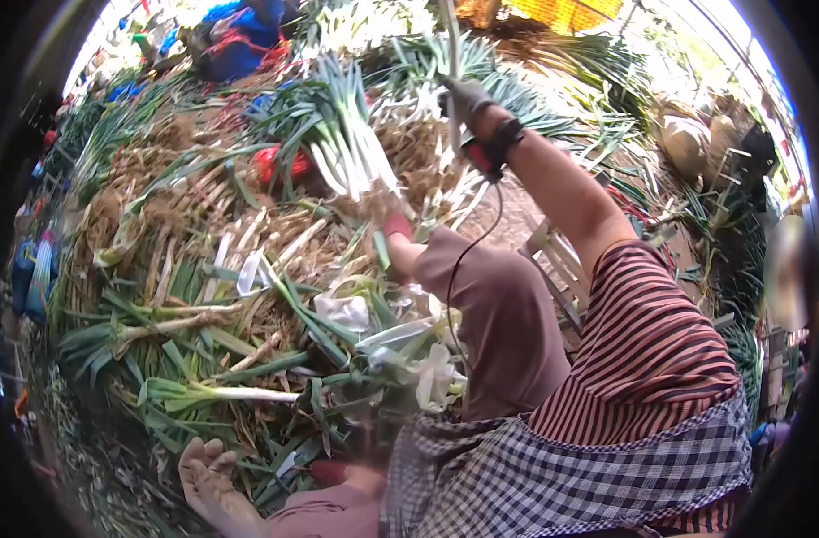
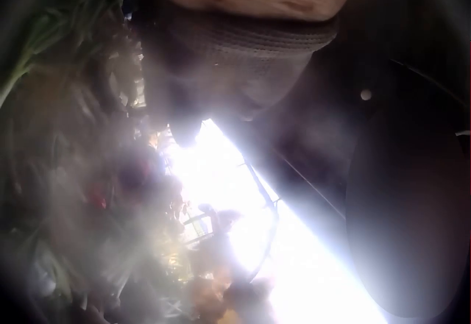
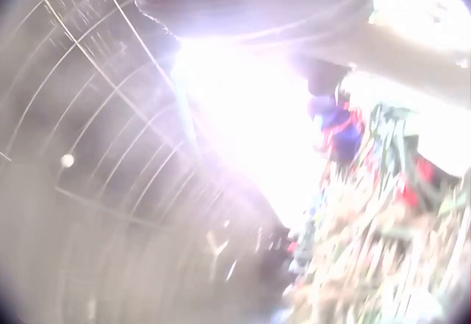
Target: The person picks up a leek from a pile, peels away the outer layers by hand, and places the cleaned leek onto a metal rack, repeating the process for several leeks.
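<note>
My gloved right hand [image 1: 469,100] is raised at the upper middle of the head view and grips a long, pale leek [image 1: 453,49] that stands nearly upright. Glare washes out much of the grip in the right wrist view. Low on the left, my gloved left hand [image 1: 210,475] has loosely bent fingers and nothing in them, beside loose leek leaves. A bundle of leeks [image 1: 342,134], white stems and roots towards me, lies beyond my foot. Nearer the left hand lies a single trimmed leek [image 1: 239,394].
Leek waste [image 1: 167,269] with roots covers the ground. My bent knee [image 1: 508,296] stands between the hands. A cable [image 1: 468,260] hangs from the right wrist. Red twine [image 1: 279,164] lies by the bundle; a blue sack [image 1: 243,45] and yellow crate [image 1: 566,13] are farther back.
</note>
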`<action>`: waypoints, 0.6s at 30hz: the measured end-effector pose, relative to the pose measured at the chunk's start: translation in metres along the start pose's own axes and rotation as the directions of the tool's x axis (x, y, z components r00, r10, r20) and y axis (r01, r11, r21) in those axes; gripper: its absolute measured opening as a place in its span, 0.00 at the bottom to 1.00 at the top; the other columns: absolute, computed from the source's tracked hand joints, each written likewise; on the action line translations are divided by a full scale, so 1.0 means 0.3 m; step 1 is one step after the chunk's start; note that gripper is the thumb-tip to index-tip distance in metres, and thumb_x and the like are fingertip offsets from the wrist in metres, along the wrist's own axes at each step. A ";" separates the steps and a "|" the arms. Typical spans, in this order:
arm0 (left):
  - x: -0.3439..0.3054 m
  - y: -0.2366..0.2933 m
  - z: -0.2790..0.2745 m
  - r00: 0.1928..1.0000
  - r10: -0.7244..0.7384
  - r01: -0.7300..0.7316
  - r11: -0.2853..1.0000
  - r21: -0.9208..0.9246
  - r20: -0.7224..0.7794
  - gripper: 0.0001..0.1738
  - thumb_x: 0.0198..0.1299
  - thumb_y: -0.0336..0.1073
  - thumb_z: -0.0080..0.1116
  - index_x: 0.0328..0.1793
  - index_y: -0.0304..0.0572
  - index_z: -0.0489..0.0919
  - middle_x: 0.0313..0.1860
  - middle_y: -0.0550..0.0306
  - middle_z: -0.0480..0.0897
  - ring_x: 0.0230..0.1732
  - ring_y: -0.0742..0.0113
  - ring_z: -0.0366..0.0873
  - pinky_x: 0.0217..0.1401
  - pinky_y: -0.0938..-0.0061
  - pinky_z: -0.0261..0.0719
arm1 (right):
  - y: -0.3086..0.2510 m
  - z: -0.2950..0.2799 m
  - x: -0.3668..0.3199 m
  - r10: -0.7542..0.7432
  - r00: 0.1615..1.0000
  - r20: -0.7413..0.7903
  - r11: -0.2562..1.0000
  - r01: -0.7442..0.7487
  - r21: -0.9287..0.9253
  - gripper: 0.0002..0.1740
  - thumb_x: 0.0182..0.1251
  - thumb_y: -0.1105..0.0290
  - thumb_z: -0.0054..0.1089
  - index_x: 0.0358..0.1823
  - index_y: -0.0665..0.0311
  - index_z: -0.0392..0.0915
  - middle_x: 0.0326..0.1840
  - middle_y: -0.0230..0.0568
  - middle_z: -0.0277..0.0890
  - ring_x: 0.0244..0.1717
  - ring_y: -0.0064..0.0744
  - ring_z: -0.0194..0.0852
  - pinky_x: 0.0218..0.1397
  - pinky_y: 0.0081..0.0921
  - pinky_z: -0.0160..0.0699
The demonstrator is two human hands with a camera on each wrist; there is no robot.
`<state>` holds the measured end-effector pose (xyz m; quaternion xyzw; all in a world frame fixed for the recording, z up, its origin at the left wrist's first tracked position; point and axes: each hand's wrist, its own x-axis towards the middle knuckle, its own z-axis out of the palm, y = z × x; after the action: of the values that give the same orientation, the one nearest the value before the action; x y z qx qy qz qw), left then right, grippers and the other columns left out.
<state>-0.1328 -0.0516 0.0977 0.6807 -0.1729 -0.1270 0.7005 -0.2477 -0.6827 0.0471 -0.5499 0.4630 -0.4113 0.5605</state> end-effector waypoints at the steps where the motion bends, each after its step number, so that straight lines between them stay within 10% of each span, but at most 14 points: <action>1: 0.013 -0.038 -0.037 0.999 -0.024 0.024 1.000 0.002 -0.048 0.22 0.70 0.41 0.47 0.59 0.26 0.71 0.47 0.44 0.79 0.46 0.61 0.78 0.49 0.70 0.78 | 0.011 -0.051 0.106 -0.078 0.995 -0.062 0.860 0.036 -0.510 0.29 0.61 0.48 0.62 0.42 0.74 0.80 0.34 0.48 0.81 0.34 0.42 0.80 0.38 0.36 0.78; 3: 0.022 -0.079 -0.097 0.989 -0.052 0.054 0.999 0.004 -0.141 0.25 0.72 0.45 0.46 0.59 0.26 0.70 0.46 0.48 0.77 0.46 0.67 0.76 0.47 0.75 0.76 | 0.028 -0.012 0.127 -0.091 0.990 0.103 0.570 0.137 -0.810 0.34 0.60 0.48 0.62 0.51 0.76 0.77 0.43 0.52 0.82 0.43 0.43 0.81 0.47 0.34 0.76; 4: 0.021 -0.071 -0.088 0.989 -0.041 0.043 0.999 0.006 -0.140 0.25 0.72 0.46 0.46 0.60 0.27 0.70 0.46 0.48 0.77 0.45 0.67 0.76 0.47 0.75 0.77 | 0.122 0.056 0.137 -0.299 0.943 0.142 0.563 0.295 -0.772 0.31 0.60 0.51 0.63 0.51 0.76 0.78 0.43 0.52 0.82 0.42 0.42 0.81 0.47 0.34 0.77; 6: 0.023 -0.068 -0.099 0.987 -0.033 0.037 0.999 0.025 -0.156 0.25 0.72 0.47 0.46 0.60 0.28 0.70 0.46 0.49 0.78 0.45 0.67 0.77 0.47 0.76 0.77 | 0.166 0.241 0.023 -0.114 0.889 0.444 0.666 0.400 -0.630 0.29 0.59 0.52 0.60 0.52 0.71 0.78 0.44 0.52 0.82 0.43 0.38 0.81 0.50 0.30 0.76; 9: 0.018 -0.051 -0.096 0.977 -0.039 0.053 0.997 0.064 -0.211 0.25 0.72 0.46 0.45 0.59 0.28 0.70 0.46 0.49 0.78 0.45 0.66 0.77 0.47 0.75 0.78 | 0.205 0.545 -0.301 -0.034 0.459 0.888 0.603 0.718 -0.348 0.18 0.64 0.60 0.56 0.49 0.64 0.81 0.41 0.44 0.83 0.42 0.36 0.80 0.50 0.30 0.76; 12: 0.011 -0.052 -0.123 0.972 -0.017 0.029 0.998 0.048 -0.235 0.24 0.72 0.46 0.45 0.59 0.28 0.70 0.45 0.48 0.78 0.44 0.66 0.77 0.47 0.74 0.78 | 0.398 0.841 -0.611 0.136 0.079 0.988 0.581 0.801 -0.144 0.17 0.64 0.58 0.55 0.40 0.66 0.82 0.32 0.46 0.82 0.34 0.41 0.79 0.44 0.36 0.76; 16: -0.004 -0.023 -0.164 0.960 -0.123 0.094 0.988 -0.123 -0.252 0.20 0.70 0.38 0.48 0.58 0.26 0.72 0.48 0.40 0.81 0.46 0.56 0.80 0.50 0.67 0.79 | 0.594 1.089 -1.089 0.341 -0.048 0.939 0.642 0.742 -0.195 0.22 0.58 0.53 0.56 0.40 0.66 0.83 0.37 0.52 0.81 0.39 0.50 0.80 0.46 0.41 0.77; 18: -0.008 -0.025 -0.176 0.954 -0.106 0.087 0.993 -0.081 -0.279 0.21 0.71 0.40 0.47 0.59 0.26 0.72 0.48 0.40 0.82 0.46 0.56 0.81 0.49 0.67 0.80 | 0.735 1.168 -1.268 0.337 0.031 0.941 0.654 0.711 -0.258 0.25 0.57 0.49 0.60 0.44 0.65 0.82 0.41 0.54 0.82 0.44 0.52 0.81 0.49 0.41 0.78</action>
<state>-0.1127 -0.0028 0.0892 0.6753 -0.0332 -0.0684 0.7337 -0.0066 -0.2185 -0.1592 -0.8999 -0.0262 0.2164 0.3777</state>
